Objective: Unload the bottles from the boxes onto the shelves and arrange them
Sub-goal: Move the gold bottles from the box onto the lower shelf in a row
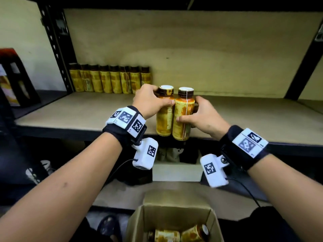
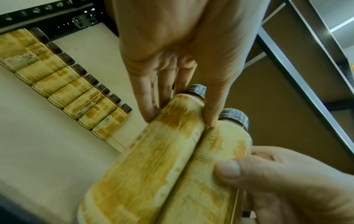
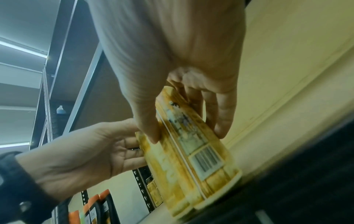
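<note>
Two yellow-labelled bottles with dark caps are held side by side, touching, above the front edge of the wooden shelf (image 1: 78,112). My left hand (image 1: 150,100) grips the left bottle (image 1: 165,117) near its shoulder. My right hand (image 1: 201,116) grips the right bottle (image 1: 183,119) around its middle. The left wrist view shows my left hand (image 2: 182,98) pinching the left bottle (image 2: 153,159) beside the right bottle (image 2: 210,174). In the right wrist view my right hand (image 3: 184,113) wraps the barcode-labelled right bottle (image 3: 195,151). A row of several like bottles (image 1: 110,79) stands at the shelf's back left.
An open cardboard box (image 1: 174,215) sits below, between my forearms, with more bottles (image 1: 180,234) lying inside. Black steel uprights (image 1: 56,42) frame the shelf. The shelf right of the held bottles is bare board. Dark packages (image 1: 14,77) stand at far left.
</note>
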Demonstrator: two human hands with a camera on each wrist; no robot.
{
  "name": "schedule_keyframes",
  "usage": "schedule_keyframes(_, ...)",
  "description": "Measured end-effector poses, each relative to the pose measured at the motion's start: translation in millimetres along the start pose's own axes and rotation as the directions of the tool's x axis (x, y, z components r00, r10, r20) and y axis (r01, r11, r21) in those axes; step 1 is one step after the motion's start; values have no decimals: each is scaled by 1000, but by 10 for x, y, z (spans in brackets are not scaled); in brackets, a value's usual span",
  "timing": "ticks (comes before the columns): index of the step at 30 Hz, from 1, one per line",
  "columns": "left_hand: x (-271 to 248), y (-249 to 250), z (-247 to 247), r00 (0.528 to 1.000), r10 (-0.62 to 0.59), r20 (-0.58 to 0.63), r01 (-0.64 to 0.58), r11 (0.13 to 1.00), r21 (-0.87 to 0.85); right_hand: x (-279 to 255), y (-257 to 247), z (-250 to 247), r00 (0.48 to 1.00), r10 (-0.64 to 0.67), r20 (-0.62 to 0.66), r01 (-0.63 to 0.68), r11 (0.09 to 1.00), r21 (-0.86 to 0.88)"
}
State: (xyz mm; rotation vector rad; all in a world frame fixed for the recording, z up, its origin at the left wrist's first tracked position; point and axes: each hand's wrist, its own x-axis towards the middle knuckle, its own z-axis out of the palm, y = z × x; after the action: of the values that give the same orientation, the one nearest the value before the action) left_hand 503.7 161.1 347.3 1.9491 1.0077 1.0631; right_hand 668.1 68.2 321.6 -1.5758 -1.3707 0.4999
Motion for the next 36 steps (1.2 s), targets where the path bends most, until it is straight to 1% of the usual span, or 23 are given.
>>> schedule_keyframes(4,362,-61,90,997,-69,17,69,998,1,335,35,-47,999,27,38,-24,998,-62)
schedule_keyframes(7,636,-131,149,996,-87,-1,87,993,80,605,99,-55,997,48,64,-40,992,-119)
schedule_keyframes(10,945,-169,193,988,-155,-21,156,970,188,918,102,-60,995,69,72,-48,965,-257)
schedule_keyframes(12,1158,-200,230,980,-198,-19,198,961,191,1154,105,-41,994,93,62,-70,948,-310)
schedule_keyframes(14,1372,-242,257,975,-222,-28,222,947,230,1419,136,8,992,115,47,-90,929,-359)
schedule_keyframes(17,1744,-337,271,978,-206,-38,208,933,294,1835,210,83,990,142,25,-116,886,-450)
schedule_keyframes(21,2226,-482,280,979,-189,-79,205,868,453,2395,335,178,990,141,22,-114,872,-476)
schedule_keyframes(26,2773,-733,313,984,-153,-87,176,845,506,3084,518,311,993,114,9,-95,862,-498)
schedule_keyframes(28,2956,-828,328,984,-122,-130,172,844,508,3283,547,360,995,99,-6,-89,863,-497)
schedule_keyframes(32,3163,-904,390,978,-57,-203,159,832,532,3600,592,504,997,77,-25,-80,860,-505)
schedule_keyframes(36,3222,-887,419,981,-30,-191,135,815,564,3715,629,594,993,97,-70,-118,865,-488)
